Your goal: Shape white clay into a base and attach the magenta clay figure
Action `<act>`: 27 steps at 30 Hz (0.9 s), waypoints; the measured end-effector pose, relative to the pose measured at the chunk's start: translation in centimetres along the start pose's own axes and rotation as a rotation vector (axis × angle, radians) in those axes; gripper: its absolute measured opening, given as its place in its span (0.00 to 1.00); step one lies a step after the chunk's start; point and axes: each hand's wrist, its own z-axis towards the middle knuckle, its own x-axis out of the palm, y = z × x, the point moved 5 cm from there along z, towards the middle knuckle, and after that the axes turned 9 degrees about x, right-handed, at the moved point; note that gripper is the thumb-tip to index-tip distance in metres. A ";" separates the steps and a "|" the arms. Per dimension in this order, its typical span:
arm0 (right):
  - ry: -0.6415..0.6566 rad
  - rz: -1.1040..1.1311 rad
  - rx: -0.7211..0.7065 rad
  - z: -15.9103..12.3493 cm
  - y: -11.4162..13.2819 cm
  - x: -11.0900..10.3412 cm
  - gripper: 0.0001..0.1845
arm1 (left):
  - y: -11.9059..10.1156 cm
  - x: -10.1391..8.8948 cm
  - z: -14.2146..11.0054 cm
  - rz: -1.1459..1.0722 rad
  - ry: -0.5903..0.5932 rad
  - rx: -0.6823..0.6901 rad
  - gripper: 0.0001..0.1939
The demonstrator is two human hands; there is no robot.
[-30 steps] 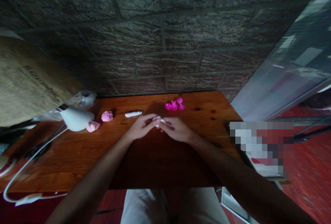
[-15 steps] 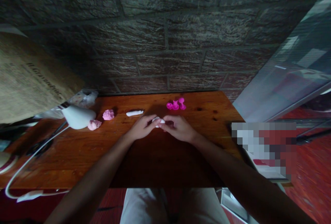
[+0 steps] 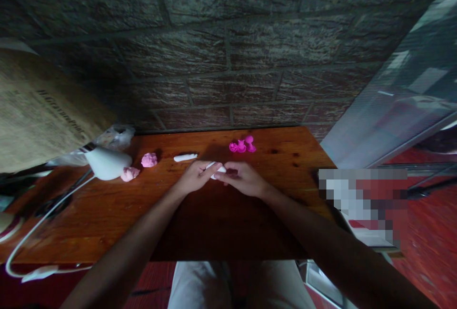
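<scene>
Between my two hands, above the table, is a small smooth white lump of what looks like modelling clay. My left hand has its fingers behind the lump and its thumb along the front. From the other side, the fingers and thumb of my right hand press at its right end. Just beyond my left hand lies a white stick-shaped piece. Several small bright pink plastic pieces, shaped like little stamps, stand behind my right hand.
Two crumpled pink lumps sit at the left, one touching the white lamp base. A large printed lampshade overhangs that side, with a white cable trailing below. A brick wall closes off the wooden table's back.
The white lump has turned slightly in my fingers, and more of its face shows. My left thumb has shifted along it. Other things stay put; the view has moved a little.
</scene>
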 end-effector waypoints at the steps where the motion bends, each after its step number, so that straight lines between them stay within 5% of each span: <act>1: 0.001 0.010 0.001 0.0 0.1 -0.1 0.19 | 0.0 0.0 0.0 -0.006 -0.004 -0.010 0.29; 9: -0.046 0.049 -0.029 -0.1 0.4 -0.8 0.15 | -0.1 -0.2 0.4 -0.093 0.075 -0.019 0.30; 15: 0.042 0.148 0.000 -0.1 0.4 -0.2 0.17 | 0.1 0.1 0.2 -0.175 0.105 -0.050 0.29; 21: -0.058 -0.038 -0.049 -0.5 1.2 -0.9 0.22 | 0.2 0.0 0.1 -0.207 0.097 -0.073 0.31; 27: -0.071 -0.065 -0.041 -0.6 1.4 -0.4 0.25 | 0.2 0.6 -0.6 -0.275 0.237 -0.165 0.33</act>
